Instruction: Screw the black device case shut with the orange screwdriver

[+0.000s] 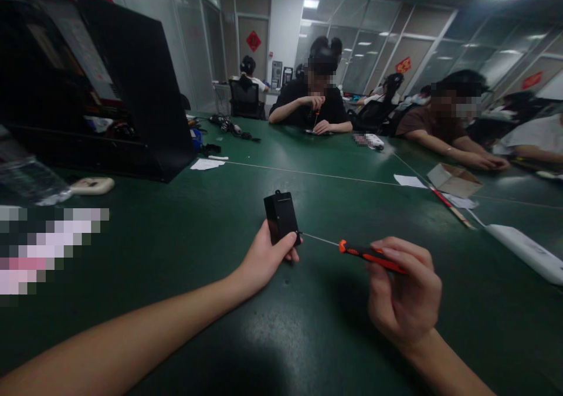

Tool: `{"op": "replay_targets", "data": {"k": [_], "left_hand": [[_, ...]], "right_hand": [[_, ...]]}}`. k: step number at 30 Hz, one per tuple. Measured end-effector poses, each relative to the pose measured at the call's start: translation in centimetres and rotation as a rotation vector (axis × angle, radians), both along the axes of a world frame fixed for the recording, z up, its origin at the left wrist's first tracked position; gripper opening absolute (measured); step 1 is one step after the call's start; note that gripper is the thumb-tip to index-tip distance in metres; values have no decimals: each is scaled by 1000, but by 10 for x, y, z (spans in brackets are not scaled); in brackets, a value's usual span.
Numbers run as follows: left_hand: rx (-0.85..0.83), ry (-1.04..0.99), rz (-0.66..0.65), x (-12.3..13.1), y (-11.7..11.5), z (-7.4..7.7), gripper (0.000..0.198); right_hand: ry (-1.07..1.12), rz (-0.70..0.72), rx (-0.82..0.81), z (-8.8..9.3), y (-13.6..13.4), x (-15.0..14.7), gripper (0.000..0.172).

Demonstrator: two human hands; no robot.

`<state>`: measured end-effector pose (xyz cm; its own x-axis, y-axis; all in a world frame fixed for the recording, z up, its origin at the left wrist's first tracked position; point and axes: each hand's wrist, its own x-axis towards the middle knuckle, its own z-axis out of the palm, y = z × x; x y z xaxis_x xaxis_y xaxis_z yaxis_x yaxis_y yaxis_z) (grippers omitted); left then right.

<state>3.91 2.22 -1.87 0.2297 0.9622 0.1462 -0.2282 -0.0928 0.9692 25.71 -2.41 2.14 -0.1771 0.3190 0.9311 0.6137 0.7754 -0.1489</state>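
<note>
My left hand (265,259) grips a small black plastic box (281,216), holding it upright just above the green table (185,249). In my right hand (403,293) is a thin screwdriver (352,249) with a red and black handle. Its metal shaft runs left, and the tip touches the lower right side of the box.
A large open black case (114,85) stands at the left, with a plastic bottle (26,179) in front of it. Several other people sit at the far and right sides. A cardboard box (453,179), papers, a red pencil (451,207) and a white power strip (528,252) lie to the right.
</note>
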Motion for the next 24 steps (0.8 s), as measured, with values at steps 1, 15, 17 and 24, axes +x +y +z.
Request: {"op": "replay_targets", "data": {"k": [1, 15, 17, 24], "left_hand": [[-2, -8, 6, 0, 1, -1, 30], [-75, -73, -13, 8, 24, -3, 38], [-89, -76, -1, 7, 20, -2, 38], [-67, -66, -69, 6, 14, 3, 41]], "right_hand": [[-14, 18, -9, 1, 1, 0, 55], [-408, 119, -316, 109, 38, -38, 25], [-460, 110, -408, 122, 41, -40, 22], [-502, -8, -442, 130, 33, -41, 11]]}}
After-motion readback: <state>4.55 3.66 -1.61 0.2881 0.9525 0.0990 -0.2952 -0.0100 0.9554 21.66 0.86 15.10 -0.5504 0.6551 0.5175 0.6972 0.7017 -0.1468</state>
